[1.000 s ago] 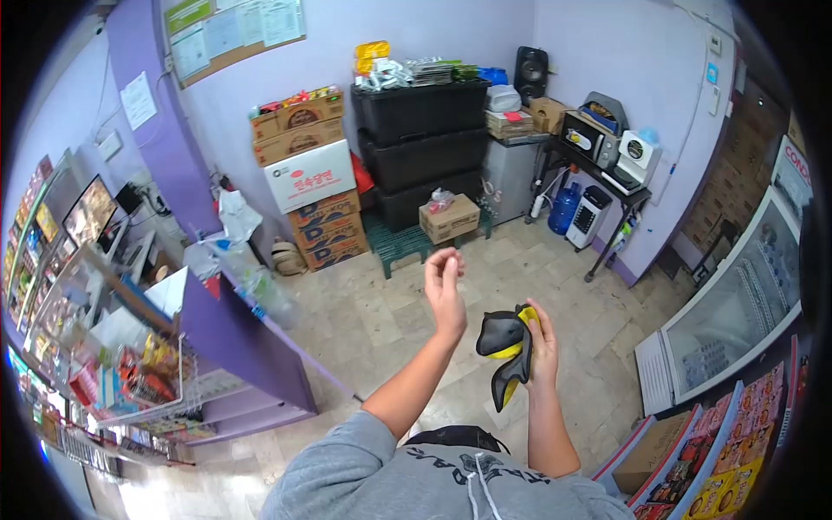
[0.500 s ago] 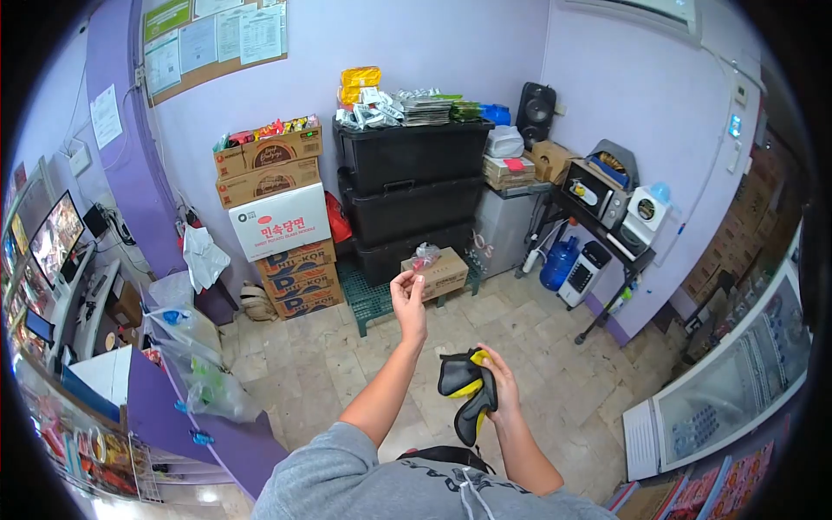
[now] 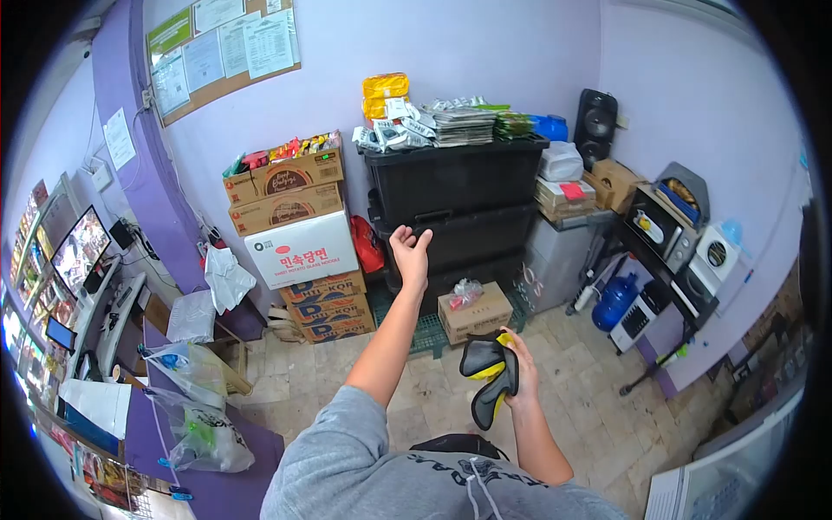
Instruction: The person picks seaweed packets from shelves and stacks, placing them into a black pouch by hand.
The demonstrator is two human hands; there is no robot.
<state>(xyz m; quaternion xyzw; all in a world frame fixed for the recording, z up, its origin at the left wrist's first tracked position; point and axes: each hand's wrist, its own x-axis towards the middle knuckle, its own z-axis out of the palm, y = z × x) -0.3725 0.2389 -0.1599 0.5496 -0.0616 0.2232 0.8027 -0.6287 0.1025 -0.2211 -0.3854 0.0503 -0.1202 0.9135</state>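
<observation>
My left hand (image 3: 409, 257) is raised in front of the stacked black bins (image 3: 459, 186). Its fingers are loosely bent, with a gap between them and the thumb, and nothing shows in it. Lower and to the right, my right hand (image 3: 523, 373) grips a black-and-yellow padded item (image 3: 494, 386) by its right edge. The item has two dark lobes with yellow edging, one above the other, and hangs toward the left over the tiled floor. My right fingers are partly hidden behind it.
A cardboard box (image 3: 477, 314) with a clear plastic bag sits on a green crate base (image 3: 421, 333). Stacked cartons (image 3: 299, 251) stand left of the bins. A purple counter (image 3: 247, 444) with plastic bags is at left; a black rack (image 3: 646, 251) with appliances is at right.
The view has shifted, so the room's objects appear larger and mostly farther right. My left hand has risen, its thumb now apart from the fingers. My right hand still holds the padded item.
</observation>
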